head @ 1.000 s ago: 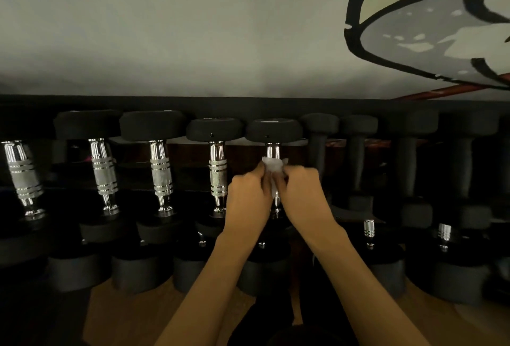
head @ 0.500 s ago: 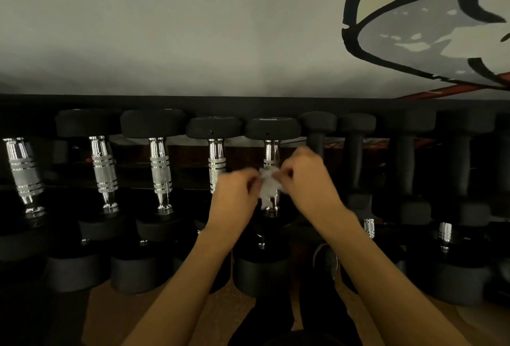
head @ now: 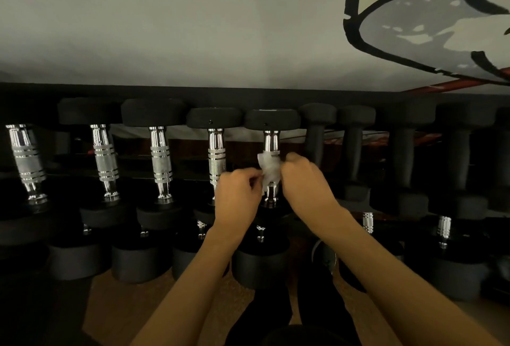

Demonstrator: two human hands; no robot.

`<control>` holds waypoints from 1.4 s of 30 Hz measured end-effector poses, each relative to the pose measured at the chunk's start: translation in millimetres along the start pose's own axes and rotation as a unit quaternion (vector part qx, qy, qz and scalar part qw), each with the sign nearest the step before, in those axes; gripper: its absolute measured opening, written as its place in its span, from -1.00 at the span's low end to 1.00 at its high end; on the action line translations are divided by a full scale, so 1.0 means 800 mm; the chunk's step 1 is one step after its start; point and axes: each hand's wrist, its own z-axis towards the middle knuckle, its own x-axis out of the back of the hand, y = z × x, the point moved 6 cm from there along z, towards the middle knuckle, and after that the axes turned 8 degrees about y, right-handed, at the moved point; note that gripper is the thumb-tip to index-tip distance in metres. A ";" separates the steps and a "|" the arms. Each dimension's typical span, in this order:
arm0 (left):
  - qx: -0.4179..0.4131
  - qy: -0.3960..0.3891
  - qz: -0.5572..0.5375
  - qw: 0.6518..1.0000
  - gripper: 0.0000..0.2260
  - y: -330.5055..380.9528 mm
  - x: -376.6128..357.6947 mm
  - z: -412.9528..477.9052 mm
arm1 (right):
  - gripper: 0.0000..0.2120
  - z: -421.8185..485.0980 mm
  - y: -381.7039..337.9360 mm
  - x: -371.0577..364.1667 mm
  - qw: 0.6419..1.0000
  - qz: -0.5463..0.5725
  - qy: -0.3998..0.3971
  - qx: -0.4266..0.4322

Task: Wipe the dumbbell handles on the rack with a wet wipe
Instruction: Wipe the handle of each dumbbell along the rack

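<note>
A row of black-headed dumbbells with chrome handles lies on the dark rack. A white wet wipe is wrapped around the chrome handle of the fifth dumbbell from the left. My left hand pinches the wipe's left end, just left of the handle. My right hand grips the wipe's right end, just right of the handle. The handle's middle is hidden by the wipe; its upper and lower chrome ends show.
Several chrome-handled dumbbells lie to the left, all-black dumbbells to the right. A lower row of dumbbells sits in front. A grey wall with a painted mural rises behind the rack. Wood floor shows below.
Both hands have kept hold of the wipe around the same handle. They spread apart half a second ago, then shifted, the left hand lower and the right hand closer to the handle.
</note>
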 end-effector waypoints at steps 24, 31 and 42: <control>-0.006 0.046 -0.135 0.990 -0.86 -0.002 0.008 0.013 | -0.97 -0.003 0.016 0.026 0.975 0.112 0.192 -0.001; 0.013 -0.043 -0.134 0.990 -0.93 -0.021 0.003 -0.025 | -0.90 -0.029 0.011 0.006 0.993 0.029 0.106 0.033; 0.244 0.062 -0.450 0.857 -0.82 -0.075 0.087 -0.010 | -0.81 -0.016 -0.038 0.017 0.908 0.398 0.067 -0.112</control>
